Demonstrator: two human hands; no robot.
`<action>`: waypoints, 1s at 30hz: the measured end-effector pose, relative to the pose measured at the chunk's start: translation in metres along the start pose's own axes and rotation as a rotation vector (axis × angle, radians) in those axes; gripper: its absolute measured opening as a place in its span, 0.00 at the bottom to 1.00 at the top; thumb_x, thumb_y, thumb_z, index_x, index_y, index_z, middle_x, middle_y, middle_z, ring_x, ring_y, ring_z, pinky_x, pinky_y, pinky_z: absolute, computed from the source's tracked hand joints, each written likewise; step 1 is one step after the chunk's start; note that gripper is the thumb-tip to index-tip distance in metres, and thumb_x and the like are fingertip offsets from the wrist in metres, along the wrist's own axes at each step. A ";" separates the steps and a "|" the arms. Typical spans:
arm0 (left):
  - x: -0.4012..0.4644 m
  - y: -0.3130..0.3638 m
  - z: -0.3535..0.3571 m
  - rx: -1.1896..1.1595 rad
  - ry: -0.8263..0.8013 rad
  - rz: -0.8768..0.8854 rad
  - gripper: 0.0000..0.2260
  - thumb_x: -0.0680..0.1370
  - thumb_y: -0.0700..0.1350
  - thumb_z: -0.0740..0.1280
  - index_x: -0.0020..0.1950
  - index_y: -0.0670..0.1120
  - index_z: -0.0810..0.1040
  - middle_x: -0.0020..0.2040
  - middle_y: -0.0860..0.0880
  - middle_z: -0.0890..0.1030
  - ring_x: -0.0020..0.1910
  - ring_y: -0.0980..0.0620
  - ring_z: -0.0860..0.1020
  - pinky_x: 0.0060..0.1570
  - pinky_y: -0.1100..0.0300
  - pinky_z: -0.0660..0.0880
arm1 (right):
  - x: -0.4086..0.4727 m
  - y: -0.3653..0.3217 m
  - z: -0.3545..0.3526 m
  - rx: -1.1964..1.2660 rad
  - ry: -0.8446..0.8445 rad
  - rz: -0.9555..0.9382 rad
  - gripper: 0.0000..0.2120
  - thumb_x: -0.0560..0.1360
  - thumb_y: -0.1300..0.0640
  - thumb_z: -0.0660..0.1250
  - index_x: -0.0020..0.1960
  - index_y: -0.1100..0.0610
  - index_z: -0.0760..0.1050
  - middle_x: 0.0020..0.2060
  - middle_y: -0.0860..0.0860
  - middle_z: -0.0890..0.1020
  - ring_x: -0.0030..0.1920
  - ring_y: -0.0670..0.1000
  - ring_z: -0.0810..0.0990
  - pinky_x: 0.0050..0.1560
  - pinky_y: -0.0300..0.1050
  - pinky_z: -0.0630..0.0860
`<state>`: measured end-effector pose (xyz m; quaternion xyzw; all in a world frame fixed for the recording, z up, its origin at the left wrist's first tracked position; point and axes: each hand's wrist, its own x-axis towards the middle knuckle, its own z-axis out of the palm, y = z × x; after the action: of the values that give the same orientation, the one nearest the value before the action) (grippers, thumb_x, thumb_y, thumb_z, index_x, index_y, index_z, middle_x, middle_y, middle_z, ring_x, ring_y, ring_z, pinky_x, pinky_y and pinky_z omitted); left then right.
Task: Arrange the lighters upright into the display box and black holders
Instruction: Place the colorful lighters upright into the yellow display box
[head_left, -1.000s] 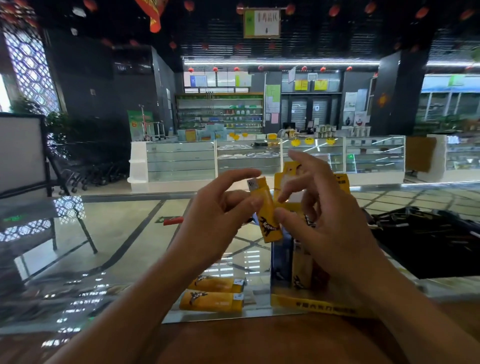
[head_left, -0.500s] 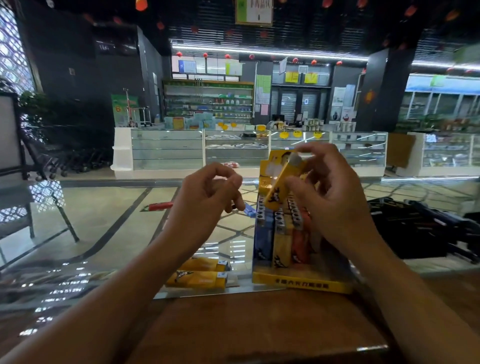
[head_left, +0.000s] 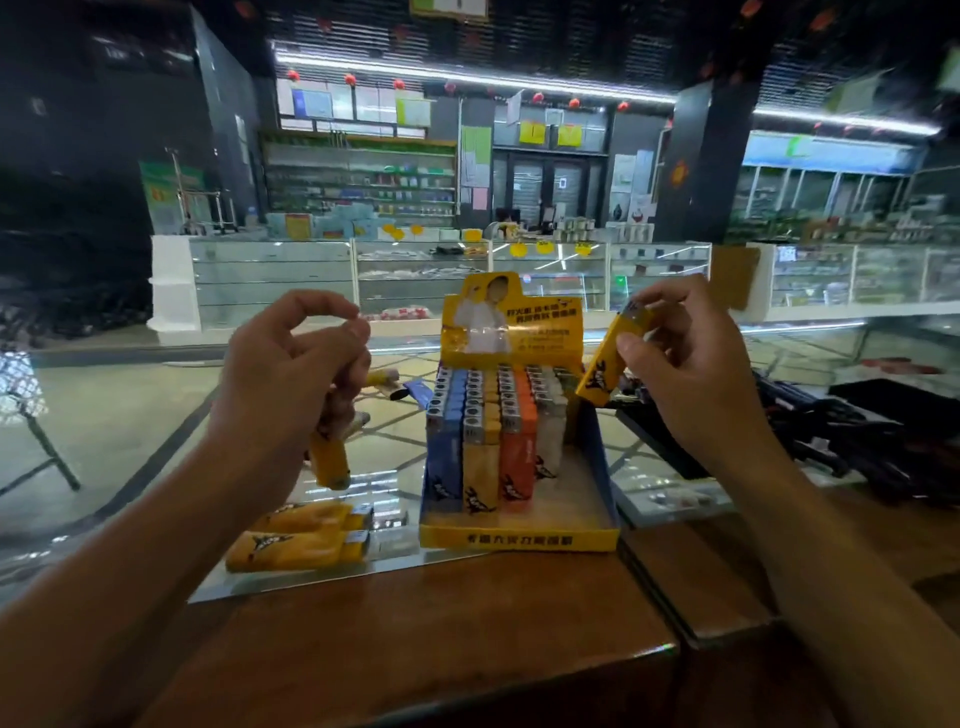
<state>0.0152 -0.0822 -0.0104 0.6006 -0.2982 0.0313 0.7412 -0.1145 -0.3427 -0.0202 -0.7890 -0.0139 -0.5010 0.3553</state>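
Hands have parted: right hand (head_left: 691, 374) now pinches a yellow plastic lighter (head_left: 613, 361) beside the yellow-and-blue cardboard display box (head_left: 519, 538), ready for slotting; left hand (head_left: 291, 384) grips another yellow lighter (head_left: 328, 460).

We work at a glass counter top (head_left: 156, 467) with a brown wooden edge (head_left: 415, 639) along our near side. At the centre stands the yellow display box (head_left: 519, 538), its front lip near the wood. At 9 o'clock of the box two yellow lighters (head_left: 301, 540) lie flat side by side, touching. At about 11 o'clock, further back, lie a blue lighter (head_left: 415, 391) and another yellow one (head_left: 382, 376), partly hidden. At 3 o'clock sit black holders (head_left: 857, 431), blurred, so we cannot tell how many.
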 end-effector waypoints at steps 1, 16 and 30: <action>0.000 0.000 -0.001 -0.002 -0.001 0.000 0.07 0.79 0.42 0.67 0.45 0.53 0.78 0.29 0.48 0.74 0.26 0.51 0.65 0.29 0.59 0.64 | -0.001 0.001 -0.001 -0.052 -0.022 -0.018 0.11 0.76 0.56 0.69 0.52 0.43 0.71 0.42 0.45 0.79 0.37 0.55 0.78 0.40 0.54 0.79; 0.001 -0.004 0.000 0.000 0.008 0.002 0.07 0.80 0.39 0.65 0.46 0.51 0.77 0.28 0.50 0.72 0.25 0.52 0.65 0.27 0.60 0.63 | 0.005 0.020 0.011 -0.485 -0.369 -0.186 0.07 0.74 0.57 0.73 0.50 0.51 0.77 0.44 0.39 0.73 0.46 0.32 0.70 0.41 0.33 0.61; 0.007 0.000 -0.005 -0.296 0.009 -0.117 0.07 0.82 0.38 0.60 0.49 0.47 0.76 0.30 0.50 0.71 0.26 0.54 0.65 0.24 0.62 0.65 | -0.006 0.002 0.010 -0.318 -0.164 -0.088 0.07 0.76 0.61 0.68 0.50 0.51 0.79 0.41 0.37 0.73 0.35 0.43 0.70 0.36 0.29 0.64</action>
<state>0.0233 -0.0795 -0.0074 0.5013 -0.2606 -0.0536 0.8234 -0.1085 -0.3362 -0.0282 -0.8720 0.0021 -0.4460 0.2016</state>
